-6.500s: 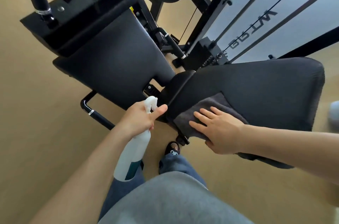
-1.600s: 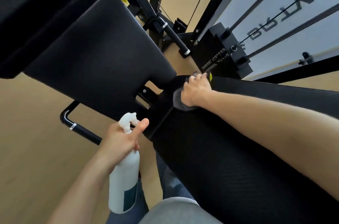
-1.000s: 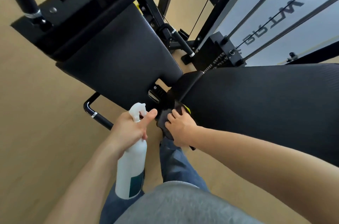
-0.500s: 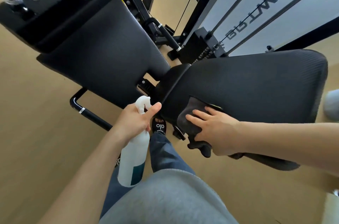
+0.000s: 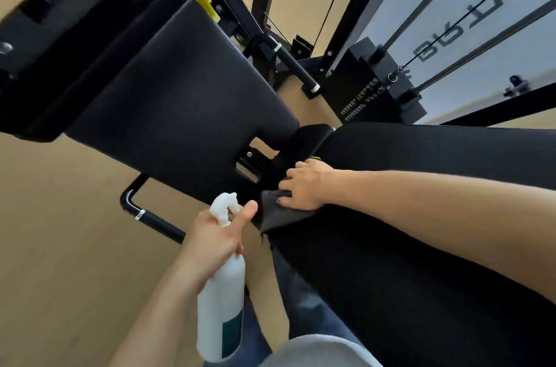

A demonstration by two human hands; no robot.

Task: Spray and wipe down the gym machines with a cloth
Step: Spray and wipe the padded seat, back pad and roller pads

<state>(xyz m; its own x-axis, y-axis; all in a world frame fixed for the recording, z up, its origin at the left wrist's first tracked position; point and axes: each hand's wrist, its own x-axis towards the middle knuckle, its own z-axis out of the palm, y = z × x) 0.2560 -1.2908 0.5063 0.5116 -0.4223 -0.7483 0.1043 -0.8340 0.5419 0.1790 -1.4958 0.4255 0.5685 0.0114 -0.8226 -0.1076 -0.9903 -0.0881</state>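
Observation:
A black padded seat (image 5: 421, 246) of the gym machine fills the right half of the view, and its black back pad (image 5: 180, 102) slopes up to the left. My right hand (image 5: 304, 186) presses a dark grey cloth (image 5: 279, 214) onto the seat's narrow front end, beside the gap between the pads, fingers spread over it. My left hand (image 5: 216, 234) grips the neck of a white spray bottle (image 5: 221, 303), its thumb stretched toward the nozzle. The bottle hangs upright left of the seat edge. Most of the cloth is hidden under my hand.
A black floor bar (image 5: 150, 217) with a silver ring runs left of the bottle. Behind the seat stand the weight stack (image 5: 376, 90), its guide rods and cable, and the black frame (image 5: 355, 5). Tan floor (image 5: 60, 246) lies to the left. My jeans leg (image 5: 301, 300) is below.
My right hand has slid the cloth from the seat's near side edge up to its narrow front end by the gap. The view has tipped closer. My left hand still holds the bottle.

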